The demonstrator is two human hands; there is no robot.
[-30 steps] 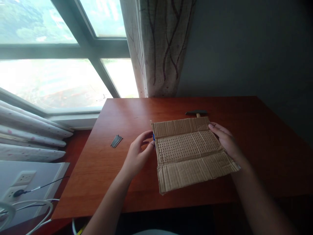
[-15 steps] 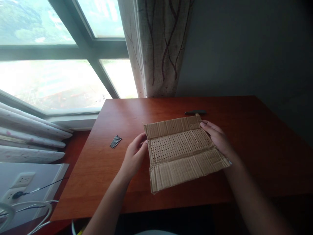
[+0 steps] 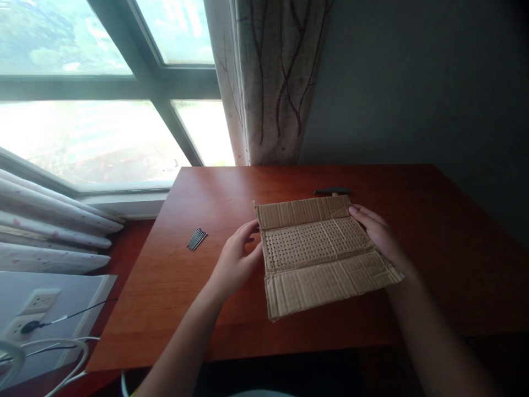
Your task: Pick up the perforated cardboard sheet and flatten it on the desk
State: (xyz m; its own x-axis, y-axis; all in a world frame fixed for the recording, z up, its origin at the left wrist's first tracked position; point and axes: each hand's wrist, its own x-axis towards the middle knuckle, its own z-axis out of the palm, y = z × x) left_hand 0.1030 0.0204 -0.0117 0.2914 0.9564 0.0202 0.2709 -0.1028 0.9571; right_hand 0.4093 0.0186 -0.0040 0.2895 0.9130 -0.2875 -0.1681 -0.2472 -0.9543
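Observation:
A creased piece of cardboard (image 3: 314, 242), with rows of small holes across its middle panel, is held above the table, tilted towards me. My right hand (image 3: 376, 229) grips its right edge, thumb on the top face and most fingers hidden underneath. At the left edge is my left hand (image 3: 239, 251), its fingers reaching behind the board and its thumb against the border. Several nails (image 3: 197, 239) lie in a small bundle left of that hand. Behind the board rests a hammer (image 3: 332, 191); its dark head shows, while most of its handle is hidden.
Under everything is a reddish-brown wooden table (image 3: 223, 190). A window (image 3: 82, 138) and a patterned curtain (image 3: 273, 82) stand beyond its far left side. Low at the left are a wall socket (image 3: 41, 300) and white cables (image 3: 78, 358).
Both hands and the cardboard have shifted slightly to the right. The left fingers and thumb are a little further apart at the edge. Nails and hammer lie as before.

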